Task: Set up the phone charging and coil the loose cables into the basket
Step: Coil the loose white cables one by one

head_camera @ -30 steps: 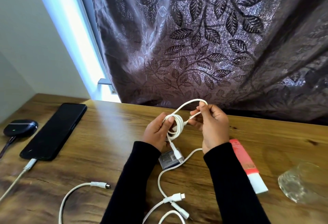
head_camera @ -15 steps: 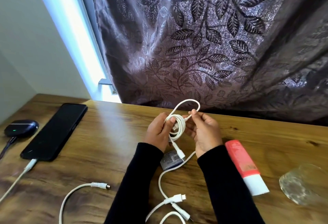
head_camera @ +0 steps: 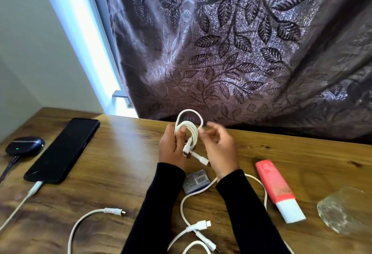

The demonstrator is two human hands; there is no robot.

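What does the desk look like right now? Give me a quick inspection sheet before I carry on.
Surface: wooden desk, wood grain, sunlit patch near the window.
Job's things: black phone flat at left with a white charging cable plugged into its near end; no basket seen.
Clutter: dark earbuds case with green light, pink tube, clear glass piece, small barcoded box.
Hands: left hand holds the coiled white cable; right hand beside the coil, fingers blurred.
Cables: loose white cables lie near the front edge; another white cable end to their left.
Surroundings: leaf-patterned curtain, bright window strip, white wall.
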